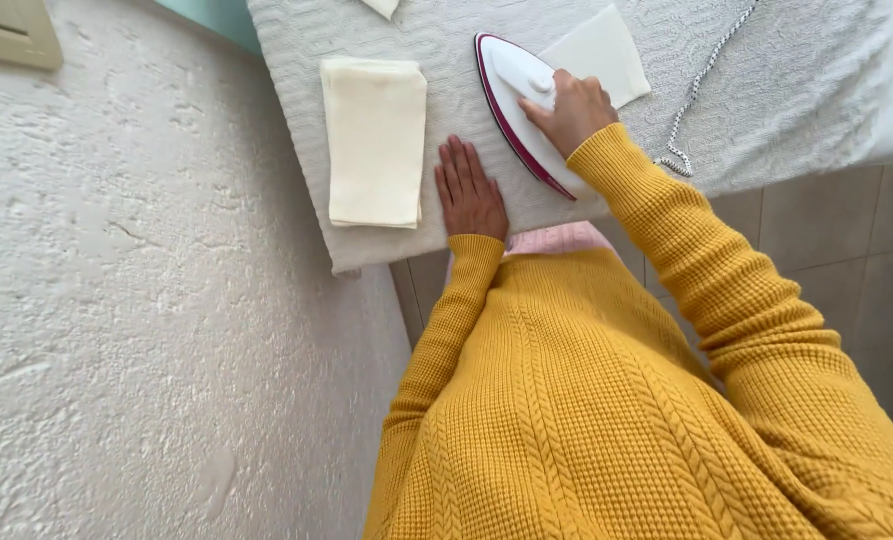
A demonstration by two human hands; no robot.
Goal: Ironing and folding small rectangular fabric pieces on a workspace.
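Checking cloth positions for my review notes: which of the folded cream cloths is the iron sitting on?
The cloth at the right, partly under the iron held by the right hand. The folded one at the left lies apart, uncovered.

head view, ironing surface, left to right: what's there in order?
Folded cream cloth → left hand flat on the grey cover → white iron gripped by the right hand → braided cord.
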